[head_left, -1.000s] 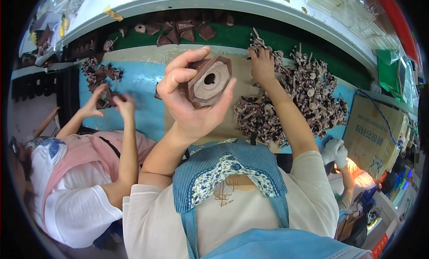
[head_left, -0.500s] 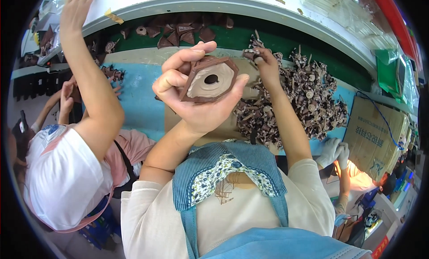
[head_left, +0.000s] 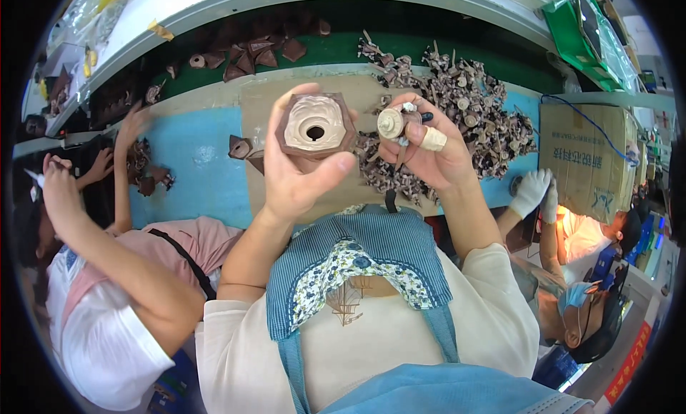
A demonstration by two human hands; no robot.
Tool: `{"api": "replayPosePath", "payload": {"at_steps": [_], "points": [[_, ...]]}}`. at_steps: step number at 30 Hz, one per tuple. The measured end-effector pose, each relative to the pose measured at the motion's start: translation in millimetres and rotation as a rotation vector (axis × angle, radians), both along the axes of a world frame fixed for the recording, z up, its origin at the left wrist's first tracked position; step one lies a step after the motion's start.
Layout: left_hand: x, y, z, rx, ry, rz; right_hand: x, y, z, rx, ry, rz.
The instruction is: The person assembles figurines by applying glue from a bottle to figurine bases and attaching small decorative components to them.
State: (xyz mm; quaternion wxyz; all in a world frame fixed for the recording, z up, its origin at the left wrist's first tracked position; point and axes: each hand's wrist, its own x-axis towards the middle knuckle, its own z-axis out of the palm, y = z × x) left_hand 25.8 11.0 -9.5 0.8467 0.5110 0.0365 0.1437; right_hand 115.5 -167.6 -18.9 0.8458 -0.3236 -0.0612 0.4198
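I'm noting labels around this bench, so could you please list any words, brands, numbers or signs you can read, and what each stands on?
I don't copy out wording, but writing shows here:
Cardboard box: large characters on its side, a bluish mark below.
Red strip, lower right: small pale characters.
Hexagonal piece in the left hand, small piece in the right hand: no writing visible.

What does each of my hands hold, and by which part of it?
The left hand holds a brown angular piece by its outer sides. The right hand holds a small piece behind its pale round end; exact finger contacts are unclear.
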Motion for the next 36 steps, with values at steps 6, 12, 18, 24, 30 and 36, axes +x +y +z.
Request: {"api": "replayPosePath", "payload": {"at_steps": [6,12,18,24,30,36], "points": [[-10,-19,6,0.186,-0.047,0.007,-26,-7,11,-0.045,-0.024,0.002],[-12,-12,6,0.341,-0.149,-0.082,-40,-11,16,-0.032,0.301,0.151],[-19,-28,0,0.159,0.026,0.053,-67,4,8,-0.189,-0.213,-0.114],[-16,-29,0,0.106,0.135,0.053,-54,3,3,-0.381,-0.594,-0.224],[-13,-32,3,0.183,0.135,0.070,-41,-5,1,-0.413,-0.770,-0.186],[-10,-17,6,0.162,0.020,-0.114,-29,-16,16,-0.318,-0.738,-0.154]]}}
